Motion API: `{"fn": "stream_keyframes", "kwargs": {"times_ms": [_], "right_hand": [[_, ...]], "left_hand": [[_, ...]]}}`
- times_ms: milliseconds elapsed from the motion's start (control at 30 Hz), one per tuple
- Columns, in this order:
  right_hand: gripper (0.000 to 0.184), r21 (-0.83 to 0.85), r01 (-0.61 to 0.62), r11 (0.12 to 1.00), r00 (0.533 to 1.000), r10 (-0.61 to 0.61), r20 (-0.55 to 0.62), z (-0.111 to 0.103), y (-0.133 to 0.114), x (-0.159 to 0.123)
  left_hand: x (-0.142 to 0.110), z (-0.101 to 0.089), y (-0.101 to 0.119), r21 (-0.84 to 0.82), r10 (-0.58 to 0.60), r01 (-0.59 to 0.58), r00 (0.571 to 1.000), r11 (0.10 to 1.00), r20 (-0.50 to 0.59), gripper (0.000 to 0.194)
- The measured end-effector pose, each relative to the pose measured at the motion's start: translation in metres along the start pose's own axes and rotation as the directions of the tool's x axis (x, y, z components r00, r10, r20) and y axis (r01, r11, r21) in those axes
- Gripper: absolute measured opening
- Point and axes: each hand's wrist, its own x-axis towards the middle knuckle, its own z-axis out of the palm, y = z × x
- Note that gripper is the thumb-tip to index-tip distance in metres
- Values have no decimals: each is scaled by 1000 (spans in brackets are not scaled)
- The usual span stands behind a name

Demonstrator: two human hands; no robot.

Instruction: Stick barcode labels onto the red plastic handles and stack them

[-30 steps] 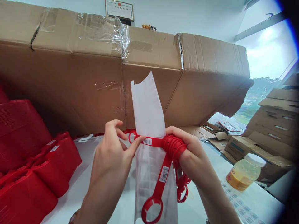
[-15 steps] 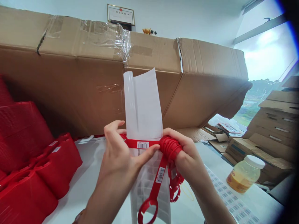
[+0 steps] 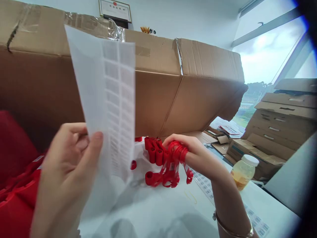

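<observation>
At the left hand (image 3: pixel 65 175), a translucent backing sheet (image 3: pixel 109 99) stands upright, pinched between thumb and fingers, its grid of label outlines faintly visible. Right of it, the right hand (image 3: pixel 195 155) curls closed around a bunch of red plastic tags (image 3: pixel 177 152); looped ends and short red tubes hang just left of and below that hand, over a white table (image 3: pixel 153 211). Beyond the right wrist lies a barcode label sheet (image 3: pixel 205 186), with a yellow-filled jar (image 3: pixel 244 172) further right. Red plastic crates (image 3: pixel 15 148) sit beside the left hand; a large cardboard box (image 3: pixel 153 99) stands behind both hands.
</observation>
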Motion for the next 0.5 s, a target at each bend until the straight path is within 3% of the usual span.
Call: {"fn": "stream_keyframes", "kwargs": {"times_ms": [67, 167, 233, 300, 333, 400, 500], "right_hand": [[30, 4, 4, 1000, 999, -4, -52, -8, 7, 3], [21, 146, 12, 989, 997, 0, -80, -15, 18, 8], [18, 216, -10, 976, 993, 35, -114, -18, 25, 12], [20, 237, -32, 971, 977, 80, -196, -21, 32, 16], [21, 247, -31, 968, 964, 95, -248, -24, 36, 17], [19, 301, -5, 954, 924, 120, -364, -30, 42, 19], [13, 394, 60, 917, 819, 180, -544, -43, 47, 17]], "left_hand": [[1, -3, 1, 64, -1, 5, 998, 998, -63, 14], [7, -9, 1, 163, -69, 82, 994, 983, -83, 17], [15, -13, -4, 212, -125, 126, 992, 969, -17, 19], [23, -12, -13, 237, -201, 163, 969, 958, 145, 22], [27, -10, -20, 238, -239, 175, 932, 955, 273, 24], [35, -2, -38, 226, -260, 160, 799, 961, 542, 29], [38, 20, -66, 278, -196, -42, 611, 960, 767, 34]]}}
